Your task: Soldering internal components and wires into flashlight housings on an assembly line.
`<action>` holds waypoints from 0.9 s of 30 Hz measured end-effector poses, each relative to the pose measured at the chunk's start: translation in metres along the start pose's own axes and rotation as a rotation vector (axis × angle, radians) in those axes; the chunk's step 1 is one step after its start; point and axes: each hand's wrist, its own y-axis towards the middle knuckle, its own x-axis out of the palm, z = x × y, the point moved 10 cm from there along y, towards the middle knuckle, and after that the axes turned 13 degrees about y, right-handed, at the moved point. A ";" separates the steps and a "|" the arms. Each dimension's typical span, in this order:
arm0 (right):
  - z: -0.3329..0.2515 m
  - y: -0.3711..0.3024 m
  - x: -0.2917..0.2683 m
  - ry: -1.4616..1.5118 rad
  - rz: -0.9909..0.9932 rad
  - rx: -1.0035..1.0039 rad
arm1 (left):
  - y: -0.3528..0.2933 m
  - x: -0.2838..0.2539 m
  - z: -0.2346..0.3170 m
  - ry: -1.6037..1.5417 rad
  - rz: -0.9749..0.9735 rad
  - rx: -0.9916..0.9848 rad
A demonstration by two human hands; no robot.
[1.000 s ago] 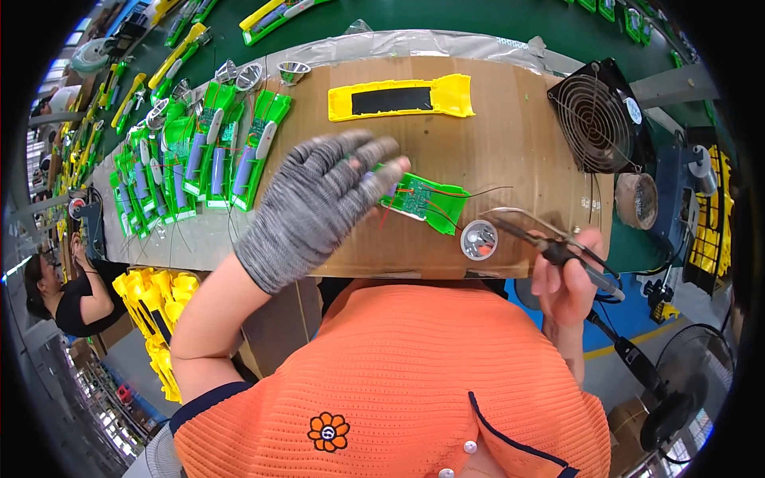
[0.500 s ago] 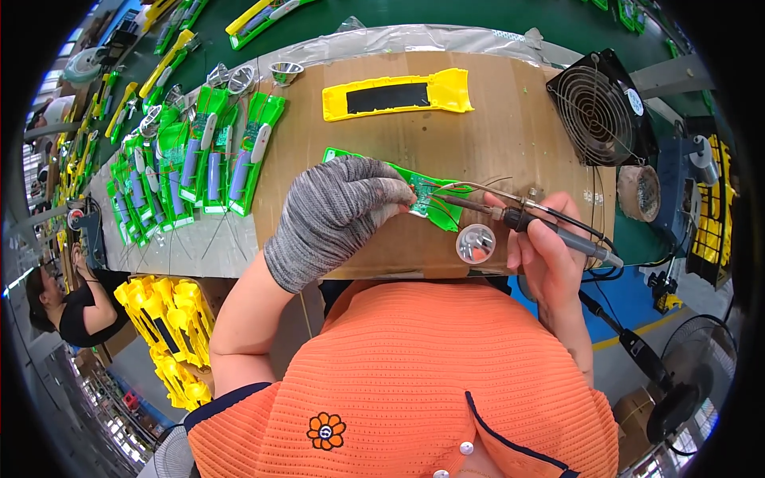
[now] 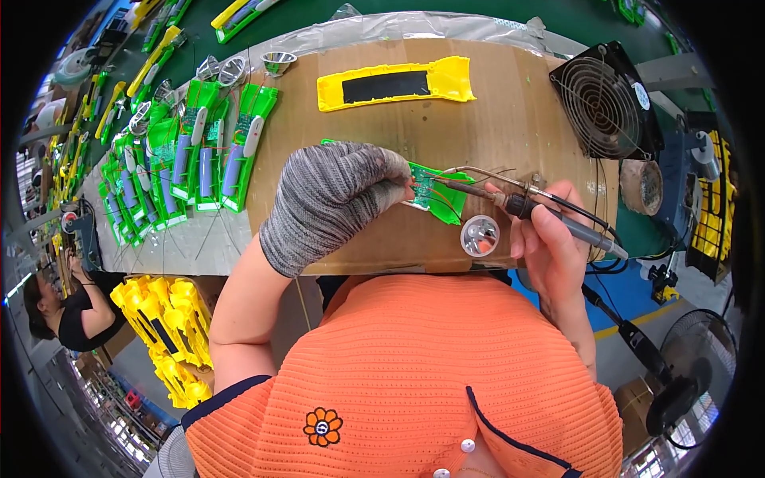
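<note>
My left hand [image 3: 339, 203], in a grey knit glove with bare fingertips, is closed in a pinch over a green plastic housing [image 3: 446, 209]. What lies between its fingertips is hidden. A small green circuit board [image 3: 422, 185] with thin red and dark wires sits in the housing beside those fingertips. My bare right hand [image 3: 550, 231] grips a soldering iron [image 3: 570, 227], whose thin tip points left at the board. A thin metal tube runs alongside the iron. Just below the housing stands a shiny reflector cup [image 3: 480, 236].
A yellow casing [image 3: 396, 84] with a black strip lies on the cardboard [image 3: 303, 103]. Several green housings [image 3: 211, 151] with purple cells stand at left. At right are a square fan [image 3: 603, 103] and a tape roll [image 3: 640, 187]. Yellow casings [image 3: 163, 331] are stacked lower left; another person [image 3: 72, 307] sits beyond.
The soldering iron and my right hand have shifted slightly right and down relative to the board. My left hand covers more of the housing. The reflector cup's visible opening has turned slightly.
</note>
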 end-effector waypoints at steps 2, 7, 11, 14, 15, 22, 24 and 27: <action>0.001 -0.001 0.000 0.030 0.026 -0.001 | 0.000 -0.001 0.010 0.130 0.000 0.132; 0.001 -0.001 0.004 0.025 0.036 0.003 | -0.003 -0.003 0.020 0.137 0.061 0.214; 0.001 0.000 0.004 -0.042 -0.002 -0.006 | -0.001 -0.002 0.023 0.179 0.033 0.202; -0.001 0.001 0.009 -0.126 0.005 0.003 | 0.001 -0.001 0.023 0.215 0.018 0.199; -0.002 0.001 0.011 -0.126 0.005 0.003 | 0.001 -0.001 0.023 0.214 0.018 0.200; 0.001 0.001 0.017 -0.172 0.002 0.066 | 0.005 0.001 0.025 0.253 -0.031 0.187; 0.001 0.002 0.019 -0.165 -0.003 0.070 | 0.006 0.002 0.025 0.250 -0.050 0.176; 0.002 0.002 0.021 -0.156 0.001 0.088 | 0.006 0.002 0.024 0.264 -0.064 0.167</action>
